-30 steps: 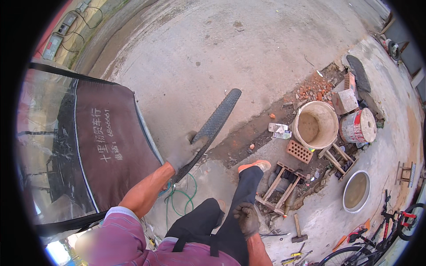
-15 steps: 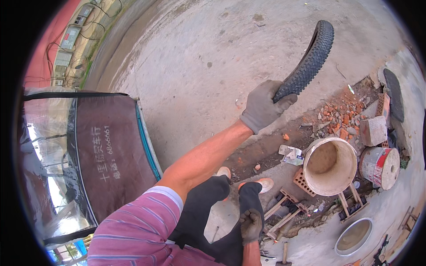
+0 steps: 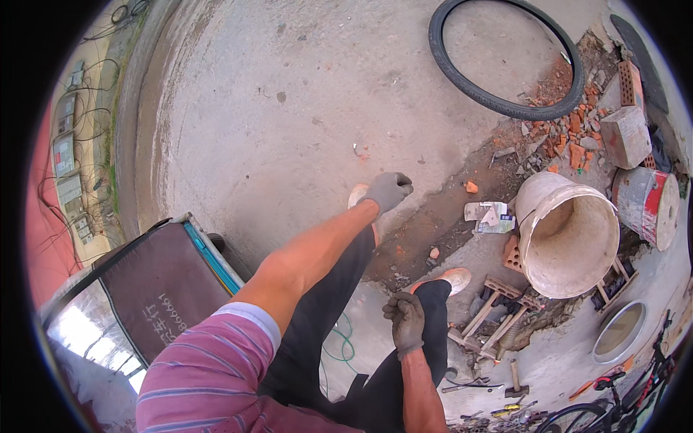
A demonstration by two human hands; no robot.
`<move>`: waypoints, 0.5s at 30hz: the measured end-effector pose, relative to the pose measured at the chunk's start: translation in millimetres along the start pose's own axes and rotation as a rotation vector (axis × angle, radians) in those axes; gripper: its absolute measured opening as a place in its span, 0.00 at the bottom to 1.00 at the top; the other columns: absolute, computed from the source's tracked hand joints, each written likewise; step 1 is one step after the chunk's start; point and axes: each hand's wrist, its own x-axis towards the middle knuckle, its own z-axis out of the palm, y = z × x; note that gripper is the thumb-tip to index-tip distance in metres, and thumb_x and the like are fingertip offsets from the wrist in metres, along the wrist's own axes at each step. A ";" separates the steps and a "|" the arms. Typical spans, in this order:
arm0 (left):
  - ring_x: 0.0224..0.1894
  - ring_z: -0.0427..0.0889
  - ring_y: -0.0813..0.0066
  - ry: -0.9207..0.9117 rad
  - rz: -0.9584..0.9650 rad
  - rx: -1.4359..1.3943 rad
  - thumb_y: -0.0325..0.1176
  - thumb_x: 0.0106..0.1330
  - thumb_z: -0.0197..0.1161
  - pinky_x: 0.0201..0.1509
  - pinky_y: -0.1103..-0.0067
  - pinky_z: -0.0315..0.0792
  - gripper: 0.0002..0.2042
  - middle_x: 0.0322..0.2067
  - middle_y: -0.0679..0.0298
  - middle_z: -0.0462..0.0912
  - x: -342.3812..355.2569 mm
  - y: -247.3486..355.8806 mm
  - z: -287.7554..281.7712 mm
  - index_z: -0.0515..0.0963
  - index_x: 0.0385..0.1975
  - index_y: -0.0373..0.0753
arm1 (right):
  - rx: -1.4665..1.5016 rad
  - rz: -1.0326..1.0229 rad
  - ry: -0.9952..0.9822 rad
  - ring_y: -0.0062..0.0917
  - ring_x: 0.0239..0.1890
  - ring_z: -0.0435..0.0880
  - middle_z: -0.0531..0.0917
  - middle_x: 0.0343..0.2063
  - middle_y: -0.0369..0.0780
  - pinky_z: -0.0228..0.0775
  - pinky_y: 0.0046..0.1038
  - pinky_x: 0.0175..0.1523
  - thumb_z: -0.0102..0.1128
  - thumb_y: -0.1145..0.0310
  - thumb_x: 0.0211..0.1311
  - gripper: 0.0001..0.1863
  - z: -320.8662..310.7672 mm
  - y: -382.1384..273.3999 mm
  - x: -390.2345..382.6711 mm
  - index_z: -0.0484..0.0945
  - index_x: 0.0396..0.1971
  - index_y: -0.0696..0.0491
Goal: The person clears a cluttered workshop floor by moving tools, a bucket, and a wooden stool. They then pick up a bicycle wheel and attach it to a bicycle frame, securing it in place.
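A black bicycle tire (image 3: 530, 112) with a knobby tread shows as a full ring beyond my hands, at the far right. Its lower edge overlaps the brick rubble; whether it touches the ground I cannot tell. My left hand (image 3: 388, 191), in a grey glove, is stretched forward well short of the tire. Its fingers are curled in and nothing shows in them. Over my right thigh, near the knee, my right hand (image 3: 407, 323) wears a dirty grey glove. Its fingers are folded toward the palm, with nothing visible inside.
Broken brick rubble (image 3: 577, 141) lies at the far right. A large whitish bucket (image 3: 534, 238), a red-and-white drum (image 3: 639, 206), a small wooden stool (image 3: 480, 317), a round basin (image 3: 619, 333), a hammer (image 3: 516, 382) and a bicycle (image 3: 613, 404) line the right. A covered vehicle (image 3: 155, 289) stands left.
The tire has left my left hand and is now farther off, turned to show its whole ring. My left hand has drawn back toward me and closed. The view has shifted.
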 end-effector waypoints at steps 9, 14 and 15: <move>0.30 0.82 0.78 0.314 -0.266 0.095 0.36 0.68 0.68 0.33 0.78 0.76 0.25 0.37 0.61 0.86 149.3 -260.2 -18.9 0.76 0.63 0.33 | 0.021 0.217 0.062 0.31 0.37 0.86 0.84 0.38 0.43 0.79 0.32 0.41 0.49 0.75 0.70 0.13 36.1 24.4 79.2 0.78 0.50 0.59; 0.46 0.86 0.62 0.445 -0.205 0.216 0.39 0.66 0.69 0.50 0.69 0.78 0.23 0.44 0.50 0.87 228.2 -273.2 -6.0 0.78 0.59 0.38 | 0.165 0.214 -0.116 0.31 0.40 0.85 0.84 0.40 0.44 0.77 0.33 0.47 0.48 0.73 0.72 0.14 43.5 -2.6 90.4 0.76 0.52 0.60; 0.47 0.87 0.59 0.390 -0.287 0.235 0.40 0.66 0.69 0.52 0.68 0.78 0.21 0.43 0.49 0.88 231.6 -267.7 -8.4 0.79 0.56 0.39 | 0.224 0.201 -0.170 0.31 0.40 0.85 0.84 0.40 0.44 0.76 0.33 0.47 0.48 0.73 0.72 0.14 44.4 -8.7 89.2 0.75 0.52 0.60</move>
